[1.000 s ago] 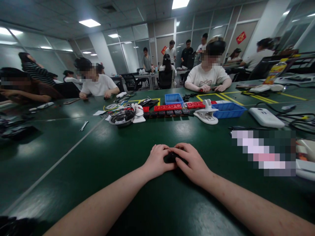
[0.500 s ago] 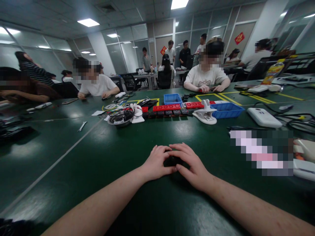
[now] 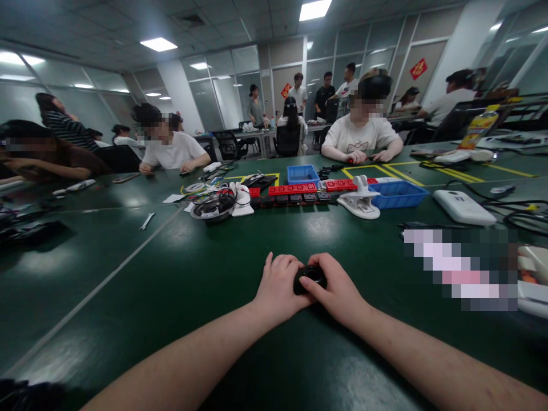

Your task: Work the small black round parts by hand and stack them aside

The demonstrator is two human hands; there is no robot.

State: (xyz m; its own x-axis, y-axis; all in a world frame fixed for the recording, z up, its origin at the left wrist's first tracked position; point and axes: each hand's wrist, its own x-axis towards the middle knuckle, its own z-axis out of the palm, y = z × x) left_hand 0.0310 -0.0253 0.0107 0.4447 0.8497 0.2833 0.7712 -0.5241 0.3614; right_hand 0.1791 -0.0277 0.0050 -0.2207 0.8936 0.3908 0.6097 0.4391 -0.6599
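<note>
A small black round object [image 3: 315,274] with a ring-like top is held low over the green tabletop [image 3: 205,268], between my two hands; its exact kind is not clear. My left hand [image 3: 279,285] is closed against its left side, the thumb passing beneath it and one finger sticking up. From the right, my right hand [image 3: 340,285] wraps around it, with the thumb across the near rim and the fingers at the far side. Part of the object is hidden behind my fingers.
Ahead are a metal bowl [image 3: 209,214] with cables, red and black socket-like modules [image 3: 295,189], a white clip stand [image 3: 360,200] and blue bins [image 3: 398,194]. A wrench [image 3: 146,221] lies left; a white box [image 3: 464,207] stands right. Co-workers sit across the table.
My right hand has closed in around the black round object, and its fingers no longer overlap my left hand. More of the object now shows. The view has shifted slightly.
</note>
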